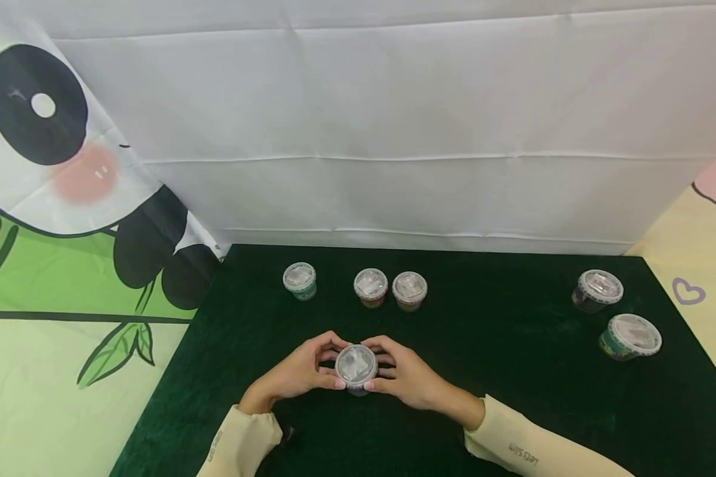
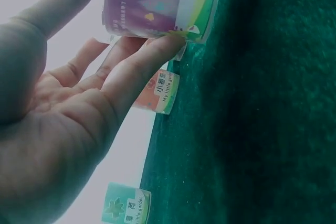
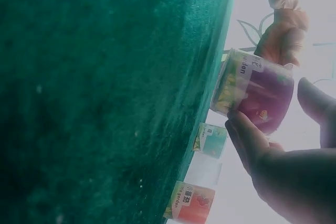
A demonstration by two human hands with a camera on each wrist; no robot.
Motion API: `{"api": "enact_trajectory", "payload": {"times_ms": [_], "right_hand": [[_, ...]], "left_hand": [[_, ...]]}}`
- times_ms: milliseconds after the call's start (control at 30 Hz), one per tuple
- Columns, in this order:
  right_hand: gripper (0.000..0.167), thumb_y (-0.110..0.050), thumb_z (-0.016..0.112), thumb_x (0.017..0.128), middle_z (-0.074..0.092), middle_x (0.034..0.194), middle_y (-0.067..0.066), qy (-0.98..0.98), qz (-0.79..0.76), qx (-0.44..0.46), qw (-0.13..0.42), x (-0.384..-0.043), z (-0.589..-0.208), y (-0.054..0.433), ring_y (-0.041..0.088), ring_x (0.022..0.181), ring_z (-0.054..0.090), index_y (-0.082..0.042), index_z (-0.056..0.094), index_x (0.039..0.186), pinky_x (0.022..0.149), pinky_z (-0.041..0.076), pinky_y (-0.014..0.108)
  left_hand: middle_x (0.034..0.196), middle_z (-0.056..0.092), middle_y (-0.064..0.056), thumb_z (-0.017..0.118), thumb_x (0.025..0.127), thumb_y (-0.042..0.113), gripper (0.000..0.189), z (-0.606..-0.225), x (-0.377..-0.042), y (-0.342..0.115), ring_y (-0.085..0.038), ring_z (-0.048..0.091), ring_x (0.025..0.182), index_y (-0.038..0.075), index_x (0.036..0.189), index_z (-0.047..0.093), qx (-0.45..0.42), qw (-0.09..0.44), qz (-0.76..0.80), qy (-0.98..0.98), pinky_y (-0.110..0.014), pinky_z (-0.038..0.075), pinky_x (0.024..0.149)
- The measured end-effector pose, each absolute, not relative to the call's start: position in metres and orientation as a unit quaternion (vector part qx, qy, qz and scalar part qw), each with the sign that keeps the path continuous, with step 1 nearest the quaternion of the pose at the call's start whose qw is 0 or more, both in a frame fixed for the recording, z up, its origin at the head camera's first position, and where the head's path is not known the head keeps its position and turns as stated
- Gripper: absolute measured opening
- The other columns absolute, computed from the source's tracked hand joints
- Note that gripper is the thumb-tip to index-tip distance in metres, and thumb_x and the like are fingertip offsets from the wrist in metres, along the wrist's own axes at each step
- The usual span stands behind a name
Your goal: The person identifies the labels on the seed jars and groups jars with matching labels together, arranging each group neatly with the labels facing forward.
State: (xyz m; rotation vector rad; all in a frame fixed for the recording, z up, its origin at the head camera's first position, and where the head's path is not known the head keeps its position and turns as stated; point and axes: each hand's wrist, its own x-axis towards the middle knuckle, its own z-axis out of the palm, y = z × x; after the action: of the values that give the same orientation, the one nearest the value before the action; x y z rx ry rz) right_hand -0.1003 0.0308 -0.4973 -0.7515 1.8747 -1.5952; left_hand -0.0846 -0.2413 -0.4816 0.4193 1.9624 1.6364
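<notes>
A small plastic cup with a clear lid (image 1: 356, 366) is gripped between both hands near the middle of the dark green cloth. Its label is purple, green at the base, with "My little garden" lettering, as the wrist views of the purple cup (image 2: 144, 3) (image 3: 262, 95) show. My left hand (image 1: 306, 369) holds it from the left, thumb at the near side of the lid and fingers around the far side. From the right, my right hand (image 1: 410, 373) grips it the same way. In the wrist views the cup appears lifted above the cloth.
Behind the hands stand a teal-labelled cup (image 1: 300, 281) and two reddish cups (image 1: 370, 287) (image 1: 410, 291). At the right are a dark-labelled cup (image 1: 597, 291) and a green-labelled cup (image 1: 630, 336). A white curtain (image 1: 394, 132) hangs behind the green cloth (image 1: 501, 318).
</notes>
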Motion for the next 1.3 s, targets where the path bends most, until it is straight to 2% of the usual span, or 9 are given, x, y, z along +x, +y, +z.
{"api": "enact_trajectory", "payload": {"times_ms": [200, 267, 400, 633, 800, 967, 1067, 1167, 1300], "right_hand": [[0.069, -0.025, 0.082, 0.093, 0.051, 0.153, 0.010, 0.713, -0.567, -0.325, 0.251, -0.109, -0.531, 0.034, 0.032, 0.138, 0.057, -0.017, 0.047, 0.152, 0.105, 0.056, 0.035], [0.068, -0.018, 0.079, 0.095, 0.051, 0.153, 0.018, 0.728, -0.546, -0.341, 0.238, -0.102, -0.512, 0.035, 0.040, 0.137, 0.057, -0.008, 0.046, 0.153, 0.103, 0.058, 0.039], [0.068, -0.014, 0.078, 0.095, 0.050, 0.152, 0.020, 0.740, -0.528, -0.340, 0.238, -0.097, -0.500, 0.035, 0.040, 0.136, 0.057, -0.003, 0.044, 0.153, 0.103, 0.058, 0.037], [0.069, -0.010, 0.081, 0.092, 0.050, 0.153, 0.018, 0.751, -0.527, -0.304, 0.256, -0.093, -0.490, 0.031, 0.041, 0.137, 0.055, -0.005, 0.046, 0.151, 0.105, 0.056, 0.037], [0.072, -0.016, 0.080, 0.094, 0.048, 0.156, 0.020, 0.756, -0.516, -0.318, 0.248, -0.093, -0.494, 0.034, 0.038, 0.138, 0.055, -0.005, 0.043, 0.155, 0.107, 0.055, 0.037], [0.078, -0.025, 0.078, 0.097, 0.046, 0.158, 0.023, 0.756, -0.519, -0.317, 0.243, -0.093, -0.489, 0.045, 0.038, 0.142, 0.052, -0.001, 0.037, 0.158, 0.111, 0.052, 0.043], [0.075, -0.020, 0.078, 0.097, 0.047, 0.157, 0.025, 0.756, -0.539, -0.293, 0.229, -0.093, -0.477, 0.057, 0.042, 0.143, 0.050, -0.001, 0.039, 0.158, 0.113, 0.050, 0.050], [0.072, -0.017, 0.077, 0.098, 0.047, 0.157, 0.025, 0.767, -0.542, -0.274, 0.205, -0.093, -0.469, 0.073, 0.042, 0.143, 0.050, -0.003, 0.039, 0.157, 0.114, 0.048, 0.049], [0.070, -0.015, 0.076, 0.098, 0.048, 0.156, 0.023, 0.784, -0.544, -0.243, 0.176, -0.093, -0.463, 0.098, 0.041, 0.143, 0.051, -0.006, 0.039, 0.157, 0.113, 0.049, 0.045]], "left_hand": [[0.145, 0.052, -0.022, 0.080, 0.089, -0.002, 0.057, -0.488, -0.087, -0.241, -0.036, 0.059, 0.134, -0.001, 0.138, 0.051, 0.162, 0.287, 0.606, 0.724, -0.035, 0.059, 0.101], [0.145, 0.052, -0.021, 0.080, 0.088, -0.004, 0.057, -0.488, -0.087, -0.241, -0.036, 0.058, 0.134, -0.001, 0.138, 0.051, 0.163, 0.290, 0.602, 0.726, -0.035, 0.059, 0.101], [0.145, 0.052, -0.021, 0.080, 0.088, -0.005, 0.057, -0.489, -0.087, -0.240, -0.038, 0.057, 0.135, 0.000, 0.138, 0.052, 0.162, 0.294, 0.593, 0.732, -0.034, 0.059, 0.101], [0.147, 0.050, -0.021, 0.079, 0.087, -0.005, 0.061, -0.490, -0.088, -0.240, -0.040, 0.056, 0.136, 0.000, 0.141, 0.051, 0.161, 0.297, 0.589, 0.734, -0.034, 0.058, 0.102], [0.158, 0.042, -0.023, 0.080, 0.088, -0.002, 0.076, -0.488, -0.088, -0.242, -0.043, 0.050, 0.142, 0.003, 0.154, 0.042, 0.166, 0.297, 0.580, 0.740, -0.034, 0.056, 0.105], [0.163, 0.038, -0.023, 0.080, 0.091, 0.002, 0.077, -0.476, -0.089, -0.242, -0.045, 0.042, 0.148, 0.003, 0.157, 0.040, 0.178, 0.242, 0.569, 0.765, -0.034, 0.050, 0.113], [0.160, 0.041, -0.023, 0.080, 0.092, 0.003, 0.072, -0.459, -0.087, -0.238, -0.047, 0.040, 0.149, 0.002, 0.154, 0.043, 0.185, 0.187, 0.564, 0.783, -0.035, 0.048, 0.114], [0.158, 0.044, -0.022, 0.080, 0.092, 0.001, 0.069, -0.440, -0.084, -0.228, -0.048, 0.042, 0.148, 0.003, 0.152, 0.046, 0.195, 0.149, 0.567, 0.787, -0.036, 0.049, 0.114], [0.158, 0.047, -0.020, 0.079, 0.094, 0.002, 0.066, -0.420, -0.082, -0.207, -0.043, 0.046, 0.147, 0.005, 0.152, 0.047, 0.217, 0.137, 0.570, 0.781, -0.035, 0.049, 0.114]]}}
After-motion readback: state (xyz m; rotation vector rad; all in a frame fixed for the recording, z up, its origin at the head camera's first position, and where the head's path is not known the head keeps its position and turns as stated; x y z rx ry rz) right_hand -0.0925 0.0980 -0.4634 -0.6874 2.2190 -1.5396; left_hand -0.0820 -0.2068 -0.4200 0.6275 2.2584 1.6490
